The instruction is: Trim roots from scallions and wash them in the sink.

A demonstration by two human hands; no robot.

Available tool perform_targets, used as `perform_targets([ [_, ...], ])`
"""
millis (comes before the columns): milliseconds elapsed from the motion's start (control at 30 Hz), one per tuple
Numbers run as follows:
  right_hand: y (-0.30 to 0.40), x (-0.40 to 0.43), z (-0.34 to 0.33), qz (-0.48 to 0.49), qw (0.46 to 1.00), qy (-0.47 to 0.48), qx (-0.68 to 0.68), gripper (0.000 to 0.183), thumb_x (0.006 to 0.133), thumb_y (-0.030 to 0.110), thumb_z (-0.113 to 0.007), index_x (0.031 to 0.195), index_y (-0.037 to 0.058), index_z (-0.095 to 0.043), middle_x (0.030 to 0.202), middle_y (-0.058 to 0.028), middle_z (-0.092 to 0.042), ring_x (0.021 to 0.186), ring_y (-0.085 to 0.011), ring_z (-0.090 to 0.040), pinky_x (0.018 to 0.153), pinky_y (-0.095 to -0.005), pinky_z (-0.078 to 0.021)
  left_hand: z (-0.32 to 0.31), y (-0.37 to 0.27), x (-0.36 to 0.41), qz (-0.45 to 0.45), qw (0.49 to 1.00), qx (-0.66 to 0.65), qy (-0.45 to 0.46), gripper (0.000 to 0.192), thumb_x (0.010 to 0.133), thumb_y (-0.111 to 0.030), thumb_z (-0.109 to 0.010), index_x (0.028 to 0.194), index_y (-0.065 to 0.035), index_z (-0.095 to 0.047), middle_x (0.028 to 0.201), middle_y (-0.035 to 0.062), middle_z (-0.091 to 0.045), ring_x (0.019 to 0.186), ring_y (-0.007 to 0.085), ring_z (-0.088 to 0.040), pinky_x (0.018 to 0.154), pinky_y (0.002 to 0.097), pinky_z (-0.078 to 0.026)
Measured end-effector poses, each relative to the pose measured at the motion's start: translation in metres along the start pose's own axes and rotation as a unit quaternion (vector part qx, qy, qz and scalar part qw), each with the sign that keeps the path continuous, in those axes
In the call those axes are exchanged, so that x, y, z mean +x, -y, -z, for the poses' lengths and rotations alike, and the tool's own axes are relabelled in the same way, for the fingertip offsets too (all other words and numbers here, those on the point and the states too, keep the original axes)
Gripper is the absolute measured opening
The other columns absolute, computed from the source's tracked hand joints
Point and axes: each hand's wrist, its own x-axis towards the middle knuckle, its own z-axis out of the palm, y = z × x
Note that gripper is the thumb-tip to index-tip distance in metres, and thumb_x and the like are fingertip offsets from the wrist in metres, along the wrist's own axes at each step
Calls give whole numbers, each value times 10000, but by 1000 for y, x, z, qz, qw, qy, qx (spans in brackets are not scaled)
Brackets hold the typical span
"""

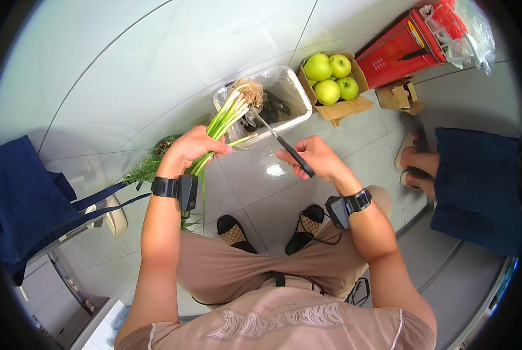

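My left hand (197,146) grips a bunch of scallions (226,118) around the stalks. The bunch tilts so its tangled brown roots (248,92) lie over the bin, while the green tops trail down past my wrist. In my right hand (315,157) is a slim knife, held by its black handle (295,155). Its metal blade (264,122) points up and left, with the tip near the white stalk ends below the roots. Under them stands a white plastic bin (305,94) with a clear liner and dark waste inside.
A cardboard box (339,111) of green apples (327,92) adjoins the bin. Farther right are a smaller carton (399,97) and a tall red container (401,48) with plastic bags. A potted plant (145,166) sits left. Another person's feet (412,159) are at right, by dark blue cloth (475,188).
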Motion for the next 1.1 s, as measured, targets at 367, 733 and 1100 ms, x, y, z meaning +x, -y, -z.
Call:
perform_targets([
  [367,1,-4,-3,4,997,33,62,450,842,438,-794,745,22,-653,596,-40,-604,489,-93,-561,454,-237,-438,0,8,10,5,999,29,-38,236,744,-150,-838,780,-65,-621,694,35,-622,560,107,-546,495,271,-406],
  [733,2,-1,-4,-16,997,12,71,407,872,371,-793,720,35,-623,576,-51,-591,458,-102,-551,432,-237,-437,-5,12,12,-17,997,68,-29,241,734,-143,-841,740,-68,-612,692,30,-622,616,114,-560,551,289,-433],
  [1100,7,-6,-6,-9,998,1,58,413,874,373,-795,713,31,-629,575,-39,-588,451,-88,-549,420,-220,-433,-2,12,12,-13,999,29,-30,246,747,-147,-847,802,-64,-623,714,33,-631,607,105,-566,521,264,-418],
])
